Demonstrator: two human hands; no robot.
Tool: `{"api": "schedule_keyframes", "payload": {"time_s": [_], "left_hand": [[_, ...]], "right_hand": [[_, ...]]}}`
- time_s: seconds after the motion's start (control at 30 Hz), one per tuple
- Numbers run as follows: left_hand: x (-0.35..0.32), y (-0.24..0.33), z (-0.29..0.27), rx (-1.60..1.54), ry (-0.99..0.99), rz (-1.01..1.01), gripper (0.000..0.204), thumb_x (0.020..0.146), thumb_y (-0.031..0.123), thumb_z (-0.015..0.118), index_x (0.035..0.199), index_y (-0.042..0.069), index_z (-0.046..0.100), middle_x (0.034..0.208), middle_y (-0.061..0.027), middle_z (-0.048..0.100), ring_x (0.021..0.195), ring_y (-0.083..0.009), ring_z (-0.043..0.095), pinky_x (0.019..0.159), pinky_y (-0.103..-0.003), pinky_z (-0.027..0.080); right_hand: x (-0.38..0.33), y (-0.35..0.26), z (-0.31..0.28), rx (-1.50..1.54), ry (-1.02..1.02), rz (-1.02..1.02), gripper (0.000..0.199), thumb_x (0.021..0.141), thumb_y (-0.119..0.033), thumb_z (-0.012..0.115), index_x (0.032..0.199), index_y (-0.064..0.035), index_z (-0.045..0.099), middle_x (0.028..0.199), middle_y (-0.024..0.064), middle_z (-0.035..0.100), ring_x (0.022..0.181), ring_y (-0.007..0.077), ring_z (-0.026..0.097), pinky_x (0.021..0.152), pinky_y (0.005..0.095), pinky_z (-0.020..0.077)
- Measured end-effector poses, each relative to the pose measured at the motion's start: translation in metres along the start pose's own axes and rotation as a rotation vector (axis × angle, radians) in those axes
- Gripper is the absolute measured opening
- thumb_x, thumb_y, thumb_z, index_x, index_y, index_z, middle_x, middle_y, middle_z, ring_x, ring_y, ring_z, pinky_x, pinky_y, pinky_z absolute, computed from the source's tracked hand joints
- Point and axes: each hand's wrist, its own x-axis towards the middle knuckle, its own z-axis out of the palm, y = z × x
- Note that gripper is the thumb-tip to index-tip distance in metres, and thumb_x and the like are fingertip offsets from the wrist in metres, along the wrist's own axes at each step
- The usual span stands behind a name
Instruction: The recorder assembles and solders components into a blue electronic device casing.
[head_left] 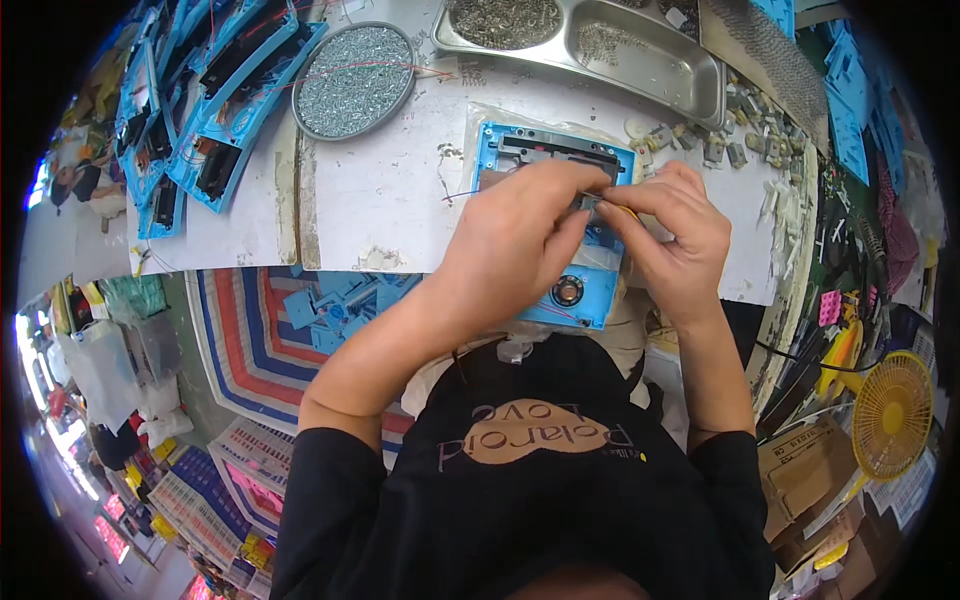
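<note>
Fingers (640,198) of the right hand (688,235) were pinched narrow on what looked like a yellow wire (628,212), while those of the left hand (525,220) curled close about a small grey part (590,203); whether they gripped it could not be told. The step in hand looked like fine wiring over the blue case (600,284), and the next move seemed to call for steadiness and a small, exact shift. The case lay beneath both hands, at the near edge of the bench (380,195), its speaker (568,291) showing below them.
</note>
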Motion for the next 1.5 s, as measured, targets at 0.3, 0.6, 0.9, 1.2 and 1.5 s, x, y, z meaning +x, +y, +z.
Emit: {"api": "schedule_keyframes", "payload": {"time_s": [0.3,0.6,0.9,1.2,1.5], "left_hand": [[0.017,-0.002,-0.002,-0.185,-0.136,-0.263,0.012,0.086,0.005,0.073,0.097,0.000,0.074,0.086,-0.0129,0.072,0.068,-0.0239,0.069,0.062,-0.031,0.054],[0.014,-0.002,0.010,-0.087,-0.019,-0.082,0.010,0.085,0.002,0.075,0.095,0.002,0.073,0.083,-0.0108,0.070,0.066,-0.0202,0.065,0.060,-0.031,0.052],[0.014,0.002,0.017,-0.107,-0.023,-0.125,0.009,0.084,0.001,0.076,0.092,0.002,0.072,0.080,-0.0082,0.066,0.060,-0.0160,0.060,0.055,-0.028,0.046],[0.017,0.004,0.021,0.279,0.042,0.079,0.010,0.075,0.001,0.079,0.082,0.004,0.072,0.097,-0.0071,0.058,0.086,-0.0202,0.055,0.068,-0.031,0.047],[0.020,0.002,0.022,0.427,-0.051,0.048,0.014,0.067,0.008,0.081,0.079,0.008,0.074,0.102,-0.0079,0.054,0.094,-0.0270,0.049,0.082,-0.037,0.042]], "right_hand": [[0.004,0.002,-0.018,0.043,0.027,-0.062,0.012,0.076,-0.003,0.083,0.084,-0.0036,0.075,0.072,0.0069,0.070,0.069,0.0223,0.064,0.084,0.0387,0.0507],[-0.136,0.070,-0.210,-0.097,0.929,0.638,0.021,0.093,-0.004,0.072,0.113,0.0011,0.067,0.099,0.0087,0.071,0.092,0.0147,0.066,0.088,0.0344,0.0541],[-0.165,0.167,-0.329,0.096,1.058,0.662,0.032,0.100,-0.018,0.067,0.125,0.0004,0.061,0.109,0.0079,0.069,0.088,0.0161,0.064,0.083,0.0332,0.0539],[-0.207,0.083,-0.317,0.028,1.175,0.374,0.014,0.095,-0.009,0.072,0.104,-0.0024,0.063,0.088,0.0092,0.067,0.083,0.0179,0.065,0.078,0.0332,0.0576],[-0.111,-0.006,-0.087,0.384,0.217,0.339,0.032,0.083,-0.011,0.071,0.110,0.0046,0.066,0.080,0.0060,0.059,0.065,0.0101,0.049,0.058,0.0236,0.0351]]}}
